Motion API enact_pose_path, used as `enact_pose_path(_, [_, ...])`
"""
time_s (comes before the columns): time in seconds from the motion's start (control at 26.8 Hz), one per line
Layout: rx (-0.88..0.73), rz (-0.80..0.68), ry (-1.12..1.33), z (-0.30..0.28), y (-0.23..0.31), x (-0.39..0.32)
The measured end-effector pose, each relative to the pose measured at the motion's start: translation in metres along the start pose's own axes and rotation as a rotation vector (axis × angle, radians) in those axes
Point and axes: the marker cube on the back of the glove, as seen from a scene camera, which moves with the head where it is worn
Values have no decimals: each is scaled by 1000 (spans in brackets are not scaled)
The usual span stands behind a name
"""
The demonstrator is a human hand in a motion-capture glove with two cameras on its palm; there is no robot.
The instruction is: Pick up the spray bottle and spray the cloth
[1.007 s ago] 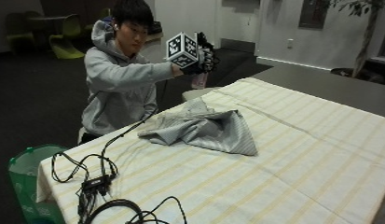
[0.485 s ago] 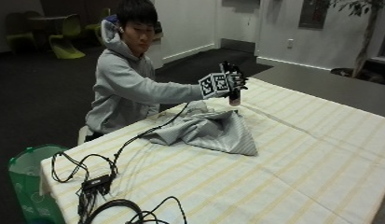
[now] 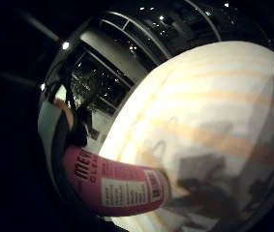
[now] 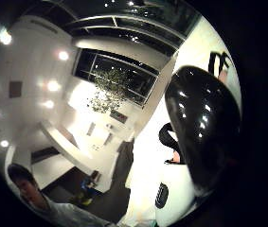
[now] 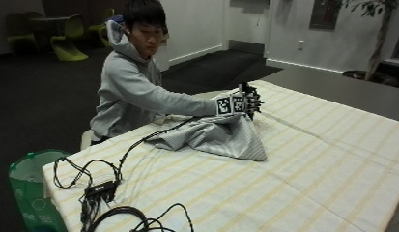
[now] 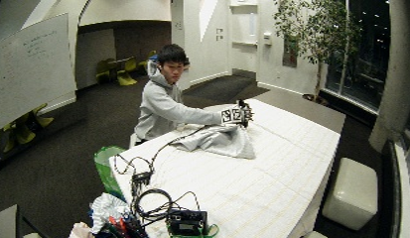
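In the outside view my gloved right hand [image 5: 249, 103] is low over the table, at the far edge of the crumpled grey cloth [image 5: 215, 137]. Its fingers curl round the spray bottle, whose black top [image 5: 245, 89] sticks up above the glove. The little finger side palm view shows the bottle's pink labelled body [image 3: 117, 186] close to the palm, its base near the striped tablecloth [image 3: 209, 111]. The bottle's glossy black spray head [image 4: 202, 127] fills the thumb side palm view. In the wide outside view the hand [image 6: 241, 113] is just beyond the cloth [image 6: 216, 141].
A white, yellow-striped tablecloth [image 5: 327, 159] covers the table. Black cables and a small black box [image 5: 100, 189] lie at its near left corner. A green bin [image 5: 28, 186] stands on the floor beside that corner. A white cube seat [image 6: 350, 191] stands off the table's right side.
The gloved hand came down with the bottle, from beside the person's head to table height at the far edge of the cloth. The cloth stays put.
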Motion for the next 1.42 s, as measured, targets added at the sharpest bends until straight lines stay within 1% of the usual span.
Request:
enact_pose_path(0.3, [-209, 61, 62, -2, 24, 0])
enact_pose_path(0.6, [-371, 172, 328, -17, 44, -11])
enact_pose_path(0.71, [-390, 193, 355, -27, 52, -21])
enact_pose_path(0.9, [-378, 119, 331, -48, 67, -46])
enact_pose_path(1.12, [-371, -23, 382, -86, 87, -70])
enact_pose_path(1.31, [-370, -180, 419, -127, 131, -87])
enact_pose_path(1.42, [-366, -234, 442, -148, 152, -90])
